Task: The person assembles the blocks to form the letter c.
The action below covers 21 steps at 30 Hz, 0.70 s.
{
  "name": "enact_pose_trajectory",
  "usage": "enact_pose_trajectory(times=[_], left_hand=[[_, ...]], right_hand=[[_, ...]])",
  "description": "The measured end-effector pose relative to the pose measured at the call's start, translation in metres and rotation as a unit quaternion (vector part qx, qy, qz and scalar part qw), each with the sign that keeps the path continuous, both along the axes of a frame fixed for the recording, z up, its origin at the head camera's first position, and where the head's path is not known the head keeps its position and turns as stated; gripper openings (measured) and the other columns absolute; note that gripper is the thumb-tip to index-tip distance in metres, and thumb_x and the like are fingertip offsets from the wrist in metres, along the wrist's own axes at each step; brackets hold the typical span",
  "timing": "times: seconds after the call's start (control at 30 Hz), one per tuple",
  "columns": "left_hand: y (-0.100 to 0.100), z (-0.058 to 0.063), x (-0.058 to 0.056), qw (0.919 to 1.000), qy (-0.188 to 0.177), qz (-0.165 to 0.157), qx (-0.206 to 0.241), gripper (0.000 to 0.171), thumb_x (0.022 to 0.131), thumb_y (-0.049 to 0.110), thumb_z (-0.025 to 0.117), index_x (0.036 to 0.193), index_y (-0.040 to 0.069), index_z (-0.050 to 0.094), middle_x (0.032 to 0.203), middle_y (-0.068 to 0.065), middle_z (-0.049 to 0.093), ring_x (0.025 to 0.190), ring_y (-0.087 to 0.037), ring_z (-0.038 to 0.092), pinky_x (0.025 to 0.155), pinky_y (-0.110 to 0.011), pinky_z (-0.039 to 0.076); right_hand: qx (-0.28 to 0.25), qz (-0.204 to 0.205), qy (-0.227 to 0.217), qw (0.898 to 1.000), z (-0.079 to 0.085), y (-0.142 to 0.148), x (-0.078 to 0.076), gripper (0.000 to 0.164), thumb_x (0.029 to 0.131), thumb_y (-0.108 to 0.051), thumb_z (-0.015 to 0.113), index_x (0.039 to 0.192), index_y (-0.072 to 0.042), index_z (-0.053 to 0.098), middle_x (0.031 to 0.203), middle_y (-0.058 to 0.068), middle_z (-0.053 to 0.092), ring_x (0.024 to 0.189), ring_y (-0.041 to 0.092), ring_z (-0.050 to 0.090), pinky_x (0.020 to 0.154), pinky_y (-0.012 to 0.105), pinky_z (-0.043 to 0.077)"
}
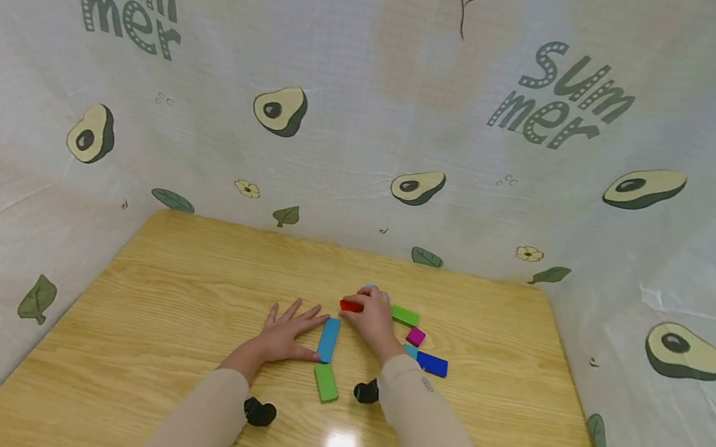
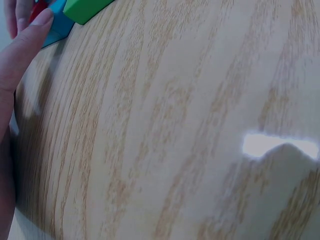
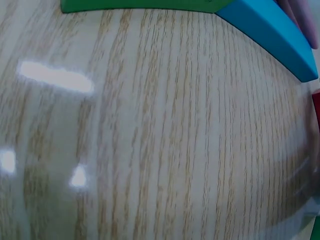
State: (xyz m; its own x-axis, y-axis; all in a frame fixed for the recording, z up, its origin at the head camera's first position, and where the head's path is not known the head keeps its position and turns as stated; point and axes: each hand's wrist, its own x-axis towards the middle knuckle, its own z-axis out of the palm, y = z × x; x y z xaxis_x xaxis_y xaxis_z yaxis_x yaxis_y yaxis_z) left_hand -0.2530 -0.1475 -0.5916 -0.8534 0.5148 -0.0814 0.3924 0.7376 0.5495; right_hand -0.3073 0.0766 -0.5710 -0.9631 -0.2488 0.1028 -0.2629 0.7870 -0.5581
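The left hand, fingers spread, touches the light-blue rectangular block; best hold that steady while the right hand squares its pinched, partly hidden red block.

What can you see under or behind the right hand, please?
In the head view, the right hand pinches a red block, only partly visible. Behind the hand, a sliver of a light blue piece peeks out. Whatever lies beneath the palm is covered.
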Motion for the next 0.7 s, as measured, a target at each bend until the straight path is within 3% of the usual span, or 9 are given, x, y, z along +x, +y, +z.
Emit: enact_pose_trajectory(times=[0.27, 0.5, 0.7], left_hand=[[0.001, -0.001, -0.001, 0.9999, -0.007, 0.004, -0.014, 0.086, 0.084, 0.066, 0.061, 0.156, 0.034, 0.024, 0.162, 0.004, 0.013, 0.147, -0.031, -0.01, 0.106, -0.063, -0.017], [0.002, 0.011, 0.0, 0.9997, -0.015, 0.005, -0.02, 0.085, 0.084, 0.062, 0.064, 0.155, 0.031, 0.029, 0.162, 0.001, 0.017, 0.148, -0.034, -0.005, 0.107, -0.064, -0.013], [0.002, 0.012, 0.002, 0.9996, -0.012, 0.006, -0.023, 0.086, 0.084, 0.062, 0.065, 0.155, 0.03, 0.029, 0.161, 0.001, 0.018, 0.147, -0.034, -0.005, 0.107, -0.065, -0.013]], right_hand=[[0.016, -0.003, -0.006, 1.0, -0.002, 0.001, -0.002, 0.028, 0.087, -0.029, 0.076, 0.112, -0.018, 0.076, 0.121, 0.008, 0.055, 0.115, 0.031, 0.044, 0.093, 0.044, 0.042], [0.023, 0.012, -0.006, 1.0, 0.001, 0.002, 0.002, 0.026, 0.086, -0.028, 0.076, 0.111, -0.018, 0.075, 0.119, 0.008, 0.056, 0.111, 0.03, 0.046, 0.091, 0.045, 0.042], [0.018, 0.028, -0.011, 0.999, 0.002, 0.003, 0.005, 0.025, 0.089, -0.027, 0.074, 0.112, -0.017, 0.075, 0.119, 0.006, 0.056, 0.11, 0.028, 0.048, 0.092, 0.045, 0.041]])
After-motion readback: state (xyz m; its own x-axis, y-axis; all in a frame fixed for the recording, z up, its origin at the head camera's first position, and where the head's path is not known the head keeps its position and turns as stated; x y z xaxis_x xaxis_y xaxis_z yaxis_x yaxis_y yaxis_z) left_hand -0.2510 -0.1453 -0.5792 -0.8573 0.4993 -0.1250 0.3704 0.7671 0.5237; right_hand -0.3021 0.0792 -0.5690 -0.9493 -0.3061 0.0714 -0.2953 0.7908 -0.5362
